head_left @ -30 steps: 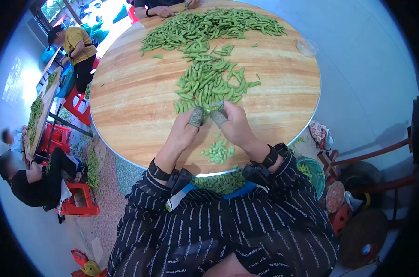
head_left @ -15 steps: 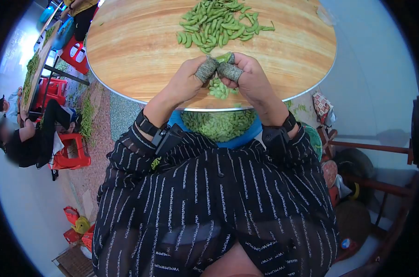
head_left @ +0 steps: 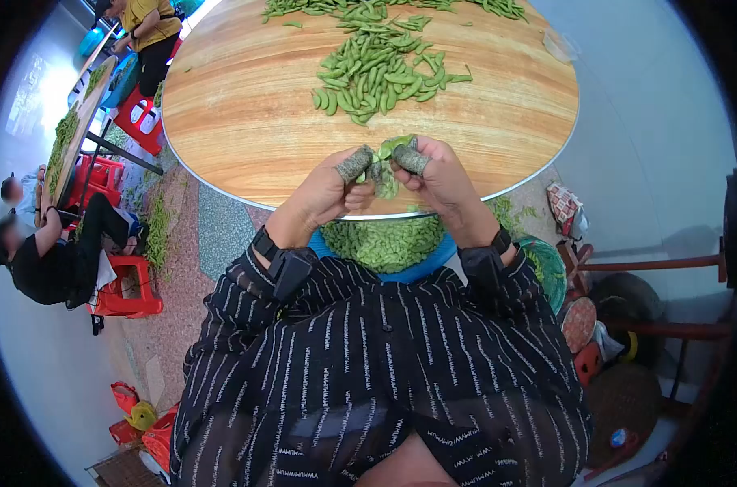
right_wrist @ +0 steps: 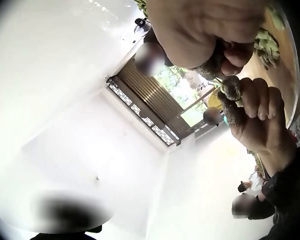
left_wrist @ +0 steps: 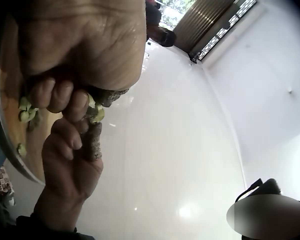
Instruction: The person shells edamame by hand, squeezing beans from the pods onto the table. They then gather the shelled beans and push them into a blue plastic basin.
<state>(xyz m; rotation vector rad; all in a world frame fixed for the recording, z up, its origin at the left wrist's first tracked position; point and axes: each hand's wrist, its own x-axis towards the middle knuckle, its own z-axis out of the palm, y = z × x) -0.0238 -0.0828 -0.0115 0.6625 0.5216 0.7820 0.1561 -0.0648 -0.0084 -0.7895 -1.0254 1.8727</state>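
My right hand pinches a green edamame pod between its taped thumb and fingers, over the near side of the round wooden table. The left hand has its fingers curled and its taped thumb at the pod's left end. In the left wrist view the split pod shows pale green between both hands' fingertips. Loose shelled beans lie on the table just below the hands, partly hidden by them. A small pile of whole pods sits beyond the hands.
Below the table's edge a blue basin holds many shelled beans. A larger heap of pods lies at the far side, and a clear plastic cup at the right rim. Other people sit or stand by a second table at left.
The hands have drawn back from the pod pile toward the near edge, above the loose beans. Since half a second ago they have parted slightly. The head view tilted down, then partly back up.
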